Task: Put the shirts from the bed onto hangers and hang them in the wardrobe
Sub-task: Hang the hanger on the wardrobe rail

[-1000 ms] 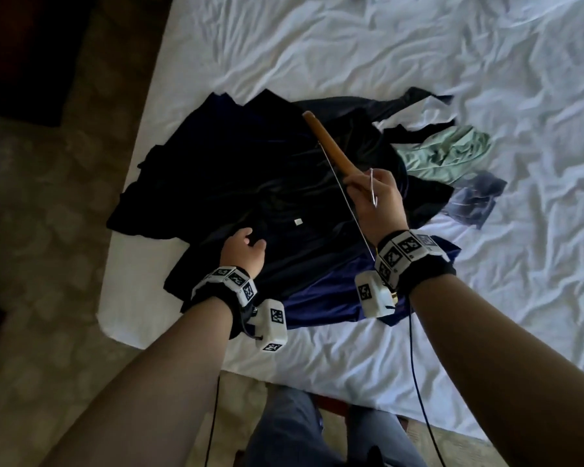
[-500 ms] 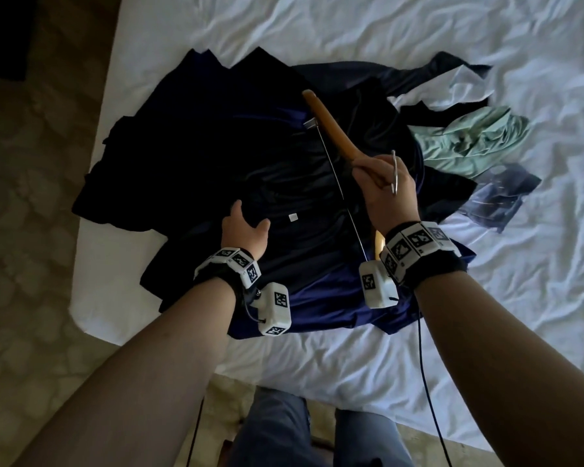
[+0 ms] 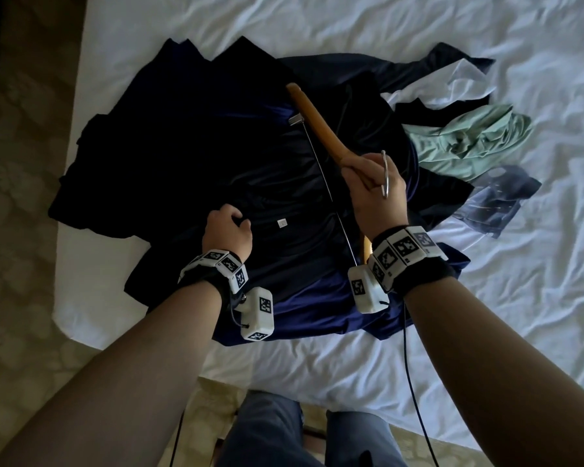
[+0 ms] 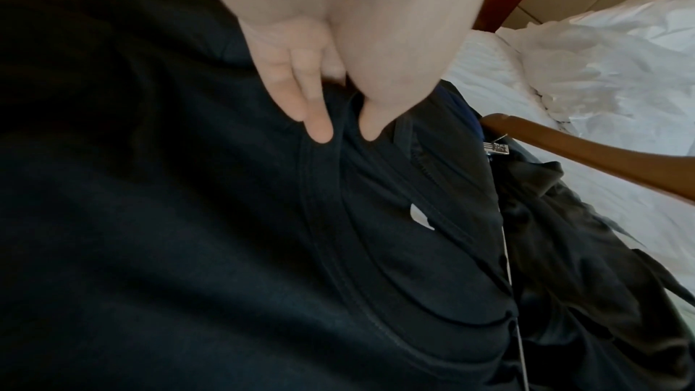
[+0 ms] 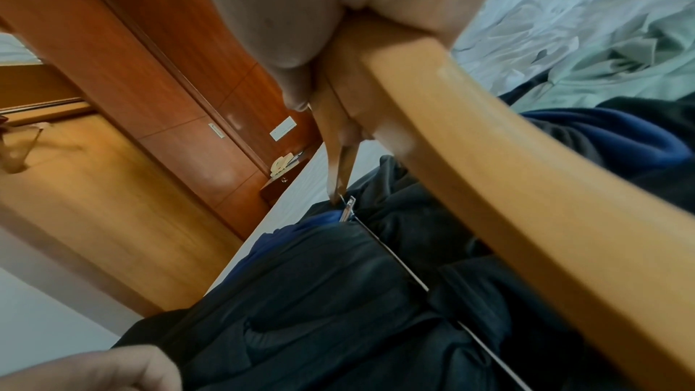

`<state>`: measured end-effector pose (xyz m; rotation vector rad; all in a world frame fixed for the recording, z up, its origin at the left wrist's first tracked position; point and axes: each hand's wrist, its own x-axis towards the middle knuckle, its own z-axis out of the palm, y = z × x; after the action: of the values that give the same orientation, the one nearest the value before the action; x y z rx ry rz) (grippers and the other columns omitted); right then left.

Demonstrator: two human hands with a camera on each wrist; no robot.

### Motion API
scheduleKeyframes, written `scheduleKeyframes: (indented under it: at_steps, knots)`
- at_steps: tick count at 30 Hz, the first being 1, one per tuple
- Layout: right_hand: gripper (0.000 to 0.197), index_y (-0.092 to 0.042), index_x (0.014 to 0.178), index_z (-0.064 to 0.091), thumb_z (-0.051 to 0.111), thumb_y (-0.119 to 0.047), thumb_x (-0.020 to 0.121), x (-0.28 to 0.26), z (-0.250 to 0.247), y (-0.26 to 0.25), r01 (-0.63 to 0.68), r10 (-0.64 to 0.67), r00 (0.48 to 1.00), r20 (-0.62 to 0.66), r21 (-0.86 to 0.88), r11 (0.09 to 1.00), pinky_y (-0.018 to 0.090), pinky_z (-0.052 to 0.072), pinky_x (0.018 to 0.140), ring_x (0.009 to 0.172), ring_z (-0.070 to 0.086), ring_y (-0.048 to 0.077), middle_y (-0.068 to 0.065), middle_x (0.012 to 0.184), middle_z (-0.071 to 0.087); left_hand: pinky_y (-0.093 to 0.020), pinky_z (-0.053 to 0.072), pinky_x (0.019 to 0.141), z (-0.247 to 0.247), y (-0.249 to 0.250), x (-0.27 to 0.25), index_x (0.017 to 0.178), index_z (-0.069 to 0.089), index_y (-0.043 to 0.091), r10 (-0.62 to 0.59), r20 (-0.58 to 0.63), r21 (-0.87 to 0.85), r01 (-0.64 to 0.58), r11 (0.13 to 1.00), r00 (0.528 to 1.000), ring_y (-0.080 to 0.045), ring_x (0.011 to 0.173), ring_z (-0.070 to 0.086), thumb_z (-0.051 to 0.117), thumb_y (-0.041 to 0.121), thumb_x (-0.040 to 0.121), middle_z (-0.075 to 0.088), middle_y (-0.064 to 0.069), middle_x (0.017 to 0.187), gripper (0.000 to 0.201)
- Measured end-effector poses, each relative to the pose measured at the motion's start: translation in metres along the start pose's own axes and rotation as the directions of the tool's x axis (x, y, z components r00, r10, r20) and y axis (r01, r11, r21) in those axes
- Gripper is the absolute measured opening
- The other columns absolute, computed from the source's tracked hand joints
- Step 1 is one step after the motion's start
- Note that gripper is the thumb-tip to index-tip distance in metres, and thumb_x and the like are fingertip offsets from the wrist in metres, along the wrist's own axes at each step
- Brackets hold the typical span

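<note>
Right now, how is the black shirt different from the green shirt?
The black shirt is dark and spread wide near the bed's edge; the green shirt is pale and crumpled farther right. The left hand pinches the black shirt; no hand touches the green shirt. The right hand holds the wooden hanger over the black shirt. Both lie on the bed.

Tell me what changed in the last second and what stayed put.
Little did. The left hand has crept slightly up the black shirt and now pinches a fold by its collar. The right hand still grips the wooden hanger at its middle, raised over the pile. The green shirt and bed are unchanged; the wider shift is head-camera motion.
</note>
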<state>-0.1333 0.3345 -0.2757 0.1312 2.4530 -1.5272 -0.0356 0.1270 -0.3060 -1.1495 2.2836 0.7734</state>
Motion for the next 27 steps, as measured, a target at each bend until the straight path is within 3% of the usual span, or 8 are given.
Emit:
scheduleKeyframes:
  at_steps: [3, 6, 10, 14, 18, 23, 27]
  knots:
    - [0.015, -0.016, 0.101, 0.074, 0.065, -0.021, 0.09, 0.001, 0.006, -0.001, 0.018, -0.017, 1.0, 0.007, -0.043, 0.999, 0.013, 0.046, 0.074, 0.085, 0.055, -0.002, -0.008, 0.105, 0.053, -0.026, 0.042, 0.065, -0.005, -0.005, 0.003, 0.125, 0.051, 0.017, 0.015, 0.014, 0.0, -0.015, 1.0, 1.0, -0.023, 0.095, 0.06, 0.058, 0.025, 0.095, 0.059, -0.007, 0.121, 0.032]
    - [0.016, -0.016, 0.101, 0.074, 0.063, -0.023, 0.09, 0.003, 0.012, -0.002, 0.046, -0.044, 0.999, 0.021, -0.102, 0.994, 0.005, 0.04, 0.073, 0.083, 0.053, -0.007, -0.007, 0.106, 0.053, -0.032, 0.044, 0.078, -0.01, -0.011, 0.002, 0.129, 0.056, 0.015, 0.039, 0.039, 0.071, -0.042, 0.997, 0.998, -0.029, 0.11, 0.059, 0.055, 0.029, 0.097, 0.058, -0.01, 0.124, 0.035]
    - [0.016, -0.018, 0.102, 0.073, 0.063, -0.023, 0.091, 0.002, 0.012, -0.005, 0.051, -0.046, 0.998, 0.044, -0.118, 0.992, 0.006, 0.041, 0.075, 0.085, 0.052, -0.008, -0.009, 0.108, 0.051, -0.03, 0.042, 0.084, -0.016, -0.017, -0.008, 0.127, 0.061, 0.015, 0.086, 0.072, 0.105, -0.093, 0.99, 0.994, -0.027, 0.114, 0.058, 0.05, 0.029, 0.099, 0.059, -0.009, 0.126, 0.033]
    - [0.015, -0.024, 0.103, 0.072, 0.06, -0.024, 0.093, -0.004, 0.006, -0.014, 0.034, -0.016, 0.99, 0.138, -0.125, 0.992, 0.024, 0.049, 0.083, 0.093, 0.053, 0.001, -0.009, 0.113, 0.049, -0.029, 0.042, 0.096, -0.028, -0.016, -0.027, 0.126, 0.062, 0.015, 0.156, 0.145, 0.012, -0.16, 0.987, 0.977, -0.024, 0.118, 0.056, 0.054, 0.03, 0.097, 0.06, -0.007, 0.129, 0.034]
    - [0.015, -0.022, 0.101, 0.073, 0.061, -0.018, 0.092, -0.02, -0.008, -0.033, 0.025, -0.011, 0.992, 0.123, -0.11, 0.994, 0.031, 0.049, 0.087, 0.099, 0.055, 0.012, -0.005, 0.114, 0.049, -0.021, 0.039, 0.092, -0.053, 0.002, -0.055, 0.118, 0.068, 0.011, 0.284, 0.102, -0.097, -0.275, 0.957, 0.953, -0.022, 0.115, 0.058, 0.058, 0.027, 0.096, 0.063, -0.007, 0.121, 0.029]
    - [0.014, -0.016, 0.102, 0.074, 0.064, -0.016, 0.091, -0.049, -0.031, -0.073, 0.102, -0.094, 0.993, 0.066, -0.138, 0.985, 0.022, 0.041, 0.082, 0.093, 0.052, 0.01, -0.006, 0.111, 0.045, -0.015, 0.037, 0.085, -0.107, 0.045, -0.098, 0.112, 0.071, 0.009, 0.482, 0.021, -0.189, -0.47, 0.862, 0.876, -0.018, 0.105, 0.059, 0.06, 0.022, 0.095, 0.064, -0.005, 0.11, 0.024]
    - [0.012, -0.005, 0.098, 0.074, 0.066, -0.007, 0.089, -0.078, -0.06, -0.114, 0.221, -0.219, 0.975, 0.032, -0.156, 0.963, -0.002, 0.032, 0.079, 0.087, 0.051, 0.006, 0.001, 0.111, 0.047, -0.007, 0.035, 0.081, -0.161, 0.077, -0.141, 0.11, 0.072, 0.009, 0.646, -0.006, -0.189, -0.635, 0.749, 0.763, -0.011, 0.101, 0.057, 0.061, 0.018, 0.094, 0.065, -0.004, 0.106, 0.021]
